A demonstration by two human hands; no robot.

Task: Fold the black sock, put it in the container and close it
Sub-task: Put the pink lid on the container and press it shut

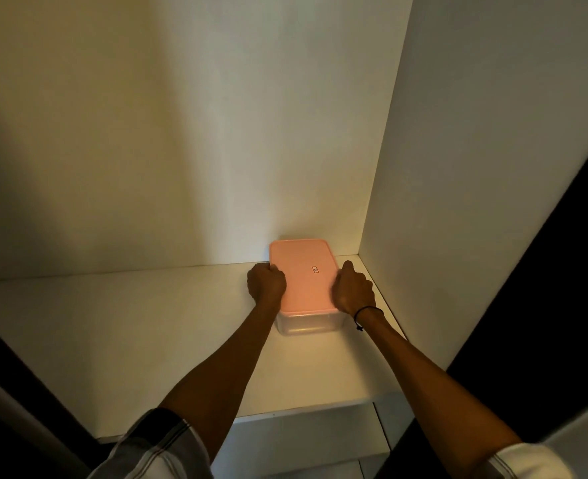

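Both hands grasping container [307, 323] sides, left hand [266, 283], right hand [353, 289], pink lid [303, 276] on, shelf [147, 333] back right corner

A pale shelf [120, 340] sits inside a white cupboard, closed in by a plain back wall [182, 133] and a side panel [475, 167] on the right, with dark gaps showing past both front edges.

One container [307, 324] on the shelf [147, 340], one pink lid [303, 274] on top. Two hands: left hand [266, 283] at nine o'clock, right hand [354, 289] at three. One black wrist cord [363, 311].
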